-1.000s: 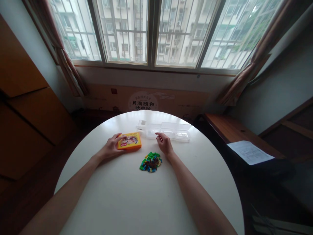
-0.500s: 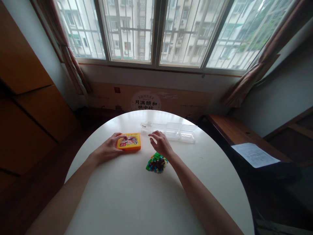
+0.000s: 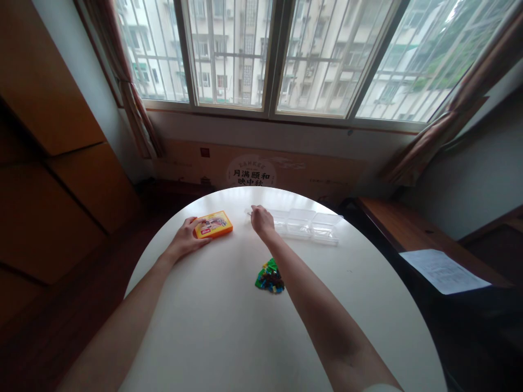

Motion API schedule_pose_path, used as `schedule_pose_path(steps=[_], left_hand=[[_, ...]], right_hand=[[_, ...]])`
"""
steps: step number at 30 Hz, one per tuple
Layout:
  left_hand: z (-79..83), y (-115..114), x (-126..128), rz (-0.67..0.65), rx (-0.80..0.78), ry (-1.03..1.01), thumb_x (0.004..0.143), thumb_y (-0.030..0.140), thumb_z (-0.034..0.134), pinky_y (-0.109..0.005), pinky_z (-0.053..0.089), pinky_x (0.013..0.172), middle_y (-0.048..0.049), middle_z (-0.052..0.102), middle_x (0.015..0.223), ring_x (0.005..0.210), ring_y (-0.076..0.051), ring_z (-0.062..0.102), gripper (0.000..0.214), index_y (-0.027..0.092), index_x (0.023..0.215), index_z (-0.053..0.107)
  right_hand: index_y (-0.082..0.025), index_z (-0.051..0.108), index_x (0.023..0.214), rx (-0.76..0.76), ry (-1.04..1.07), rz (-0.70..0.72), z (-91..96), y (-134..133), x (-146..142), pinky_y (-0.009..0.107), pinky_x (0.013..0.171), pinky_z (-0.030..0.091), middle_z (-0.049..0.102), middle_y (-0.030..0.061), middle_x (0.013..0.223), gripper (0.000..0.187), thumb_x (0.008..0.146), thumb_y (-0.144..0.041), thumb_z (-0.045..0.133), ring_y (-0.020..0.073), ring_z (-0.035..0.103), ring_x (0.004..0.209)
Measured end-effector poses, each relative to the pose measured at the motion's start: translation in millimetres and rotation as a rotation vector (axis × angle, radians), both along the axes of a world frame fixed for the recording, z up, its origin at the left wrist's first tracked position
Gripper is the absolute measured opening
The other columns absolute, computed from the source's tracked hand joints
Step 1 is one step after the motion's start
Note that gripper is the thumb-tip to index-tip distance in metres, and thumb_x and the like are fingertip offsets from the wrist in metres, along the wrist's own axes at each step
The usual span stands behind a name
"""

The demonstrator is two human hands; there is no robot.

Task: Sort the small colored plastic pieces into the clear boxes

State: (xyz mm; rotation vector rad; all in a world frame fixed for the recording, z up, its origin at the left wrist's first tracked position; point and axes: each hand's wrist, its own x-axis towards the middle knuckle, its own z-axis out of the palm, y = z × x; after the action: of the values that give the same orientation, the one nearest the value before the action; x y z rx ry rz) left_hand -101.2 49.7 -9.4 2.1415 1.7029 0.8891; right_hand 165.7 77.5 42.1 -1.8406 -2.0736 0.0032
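Note:
My left hand (image 3: 186,239) rests on the near left corner of a flat orange box (image 3: 214,225) lying on the round white table (image 3: 212,316); its fingers lie on the box. My right hand (image 3: 261,220) reaches far across the table, fingers curled at the left end of a row of clear plastic containers (image 3: 306,224), where a small clear piece sits. What the fingers pinch is too small to tell. A pile of small green, blue and dark toy bricks (image 3: 268,277) lies beside my right forearm.
A barred window (image 3: 278,54) with curtains runs behind the table. A cardboard box with printed characters (image 3: 251,174) stands under the sill. A dark side table with a sheet of paper (image 3: 443,270) is at the right. Wooden cabinets (image 3: 49,163) stand at the left.
My right hand has moved away from the brick pile, forward and left to the left end of the clear containers. My left hand stays on the orange box. The camera shifted left.

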Motion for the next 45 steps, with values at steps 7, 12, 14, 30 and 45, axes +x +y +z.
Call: schedule_pose_path(steps=[7,12,14,30,45], left_hand=[[-4.3,4,0,-0.019,0.015,0.019,0.061,0.051,0.068,-0.036,0.037,0.102,-0.0069,0.039,0.126,0.117,-0.026,0.045,0.068,0.024,0.121,0.052],[-3.3,2,2,0.064,0.04,0.078,0.061,0.056,0.066,-0.035,0.039,0.098,-0.0068,0.042,0.121,0.11,-0.026,0.049,0.067,0.025,0.119,0.053],[-0.7,0,4,0.13,0.057,0.133,0.059,0.06,0.065,-0.039,0.039,0.096,-0.0079,0.043,0.119,0.108,-0.028,0.048,0.07,0.026,0.119,0.054],[18.3,-12,17,0.176,0.025,-0.128,0.084,0.059,0.029,-0.025,0.037,0.052,0.0002,0.051,0.045,0.051,-0.017,0.055,0.055,0.018,0.072,0.065],[-7.2,16,-2,0.309,0.105,-0.212,0.082,0.034,0.041,-0.033,0.045,0.086,-0.008,0.061,0.113,0.105,-0.022,0.056,0.038,0.018,0.111,0.058]], right_hand=[[-0.022,0.065,0.101,-0.036,-0.028,0.033,-13.9,-2,2,0.031,0.068,0.043,0.065,0.0118,0.097,0.032,0.086,-0.012,0.039,0.0234,0.062,0.085],[-0.022,0.069,0.092,-0.01,-0.051,0.06,-21.4,-12,13,0.03,0.068,0.042,0.068,0.0102,0.092,0.026,0.083,-0.013,0.046,0.0239,0.059,0.087],[-0.02,0.071,0.086,0.015,-0.071,0.086,-21.6,-16,17,0.031,0.068,0.042,0.068,0.0118,0.086,0.025,0.081,-0.011,0.048,0.0257,0.056,0.088],[-0.019,0.063,0.109,0.065,0.081,0.3,-6.8,-44,-5,0.032,0.082,0.039,0.063,0.0093,0.101,0.03,0.089,-0.029,0.044,0.021,0.052,0.094],[-0.021,0.068,0.101,-0.059,-0.033,0.646,-9.1,-52,-39,0.026,0.08,0.043,0.06,0.0075,0.113,0.028,0.084,-0.013,0.047,0.0172,0.06,0.091]])
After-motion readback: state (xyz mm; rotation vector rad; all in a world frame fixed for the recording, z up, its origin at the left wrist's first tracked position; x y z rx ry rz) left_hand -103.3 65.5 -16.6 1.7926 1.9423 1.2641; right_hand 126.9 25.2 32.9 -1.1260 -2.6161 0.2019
